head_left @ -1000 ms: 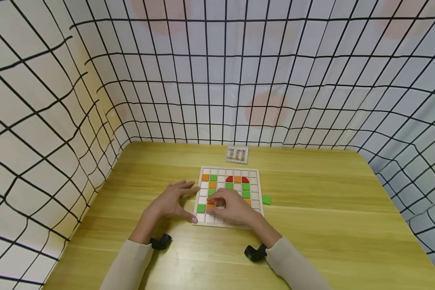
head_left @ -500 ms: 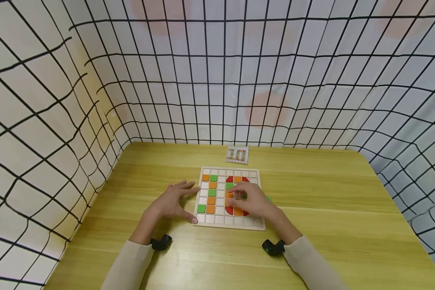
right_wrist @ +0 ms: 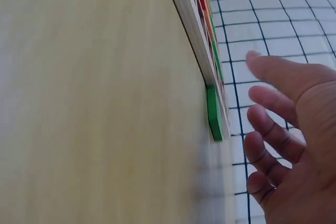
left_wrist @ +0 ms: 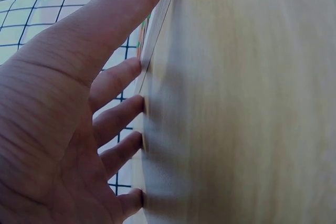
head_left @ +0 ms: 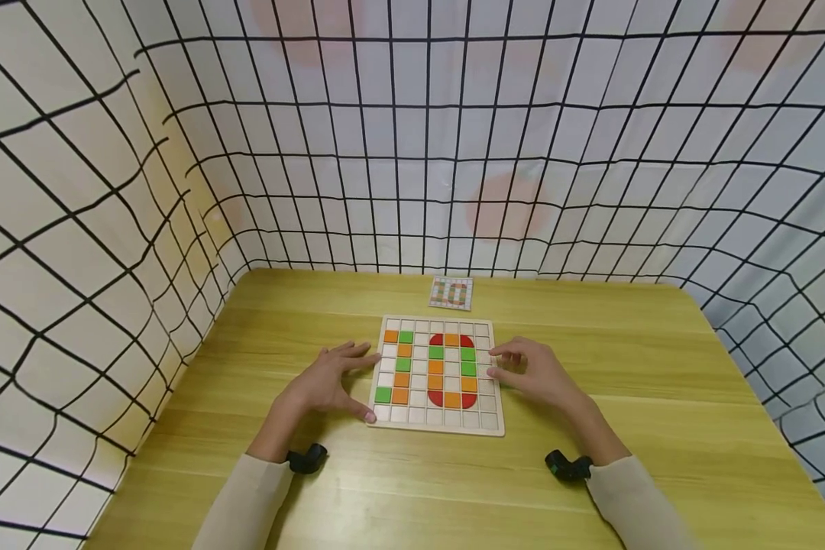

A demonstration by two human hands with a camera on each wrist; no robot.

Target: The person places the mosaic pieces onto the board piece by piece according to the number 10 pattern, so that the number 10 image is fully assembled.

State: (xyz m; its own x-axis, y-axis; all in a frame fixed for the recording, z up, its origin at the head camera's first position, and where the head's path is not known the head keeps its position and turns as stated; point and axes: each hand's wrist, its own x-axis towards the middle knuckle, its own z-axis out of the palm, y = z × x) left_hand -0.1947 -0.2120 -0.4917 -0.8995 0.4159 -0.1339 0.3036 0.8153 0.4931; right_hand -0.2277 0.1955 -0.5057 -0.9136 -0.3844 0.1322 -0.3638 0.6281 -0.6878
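Note:
A square wooden board (head_left: 417,417) with a grid of cells lies on the table. Its left columns carry orange and green square tiles; right of them, orange and green tiles with red rounded corner pieces (head_left: 436,399) form a closed oval. Spread along the board's left side, my left hand (head_left: 321,382) has its thumb at the near left corner and its index fingertip at the edge. My right hand (head_left: 538,374) hovers at the right edge, fingers loosely bent, holding nothing. Beside the board a loose green tile (right_wrist: 214,114) shows in the right wrist view; in the head view the right hand hides it.
Behind the board lies a small printed card (head_left: 451,293) with a coloured grid pattern. A white cloth with black grid lines (head_left: 412,176) encloses the wooden table (head_left: 626,367) at the back and sides. Each wrist wears a black camera (head_left: 567,466).
My right hand has moved right, from over the board's left columns, across the oval, to the right edge, covering the loose green tile. The left hand stays in place.

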